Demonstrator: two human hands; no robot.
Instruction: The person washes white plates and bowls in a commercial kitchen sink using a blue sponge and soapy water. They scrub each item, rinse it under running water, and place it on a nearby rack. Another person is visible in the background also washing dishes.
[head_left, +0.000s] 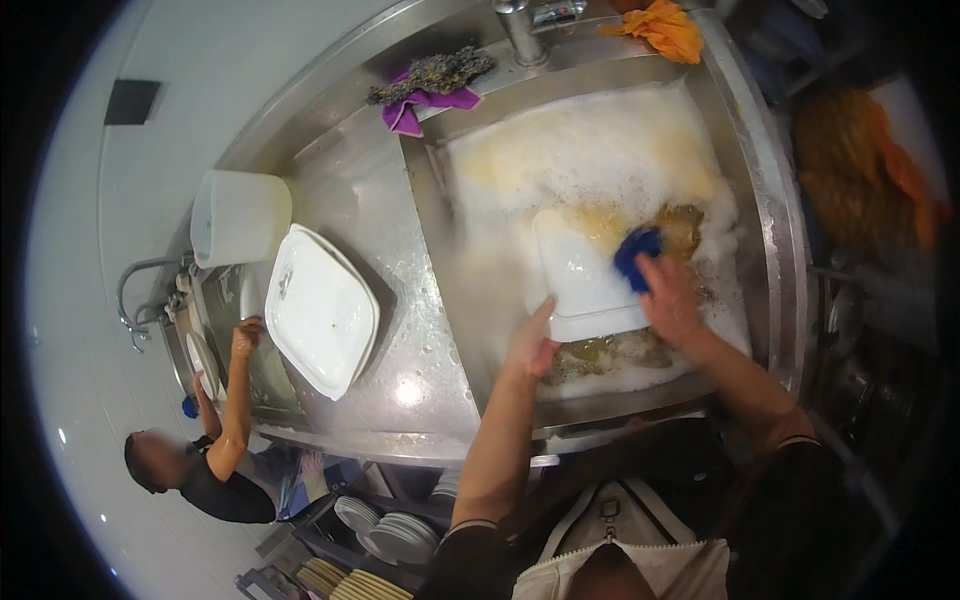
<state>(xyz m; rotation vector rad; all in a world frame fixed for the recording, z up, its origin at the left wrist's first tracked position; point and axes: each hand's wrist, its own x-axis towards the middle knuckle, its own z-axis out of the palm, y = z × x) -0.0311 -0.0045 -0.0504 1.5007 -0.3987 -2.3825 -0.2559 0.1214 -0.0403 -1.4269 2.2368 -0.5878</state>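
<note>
My left hand grips the lower left corner of a white rectangular dish, tilted over the sudsy water in a stainless steel sink basin. In my right hand is a blue cloth or scrubbing pad, at the dish's right edge; it is somewhat blurred. Brownish water shows through the foam around the dish. Left of the basin, white rectangular dishes lie stacked on the steel drainboard.
A translucent plastic tub stands at the drainboard's far left. Steel-wool scourers and a purple cloth lie by the faucet, an orange cloth right of it. A co-worker handles dishes at the left sink. Plates are stacked below.
</note>
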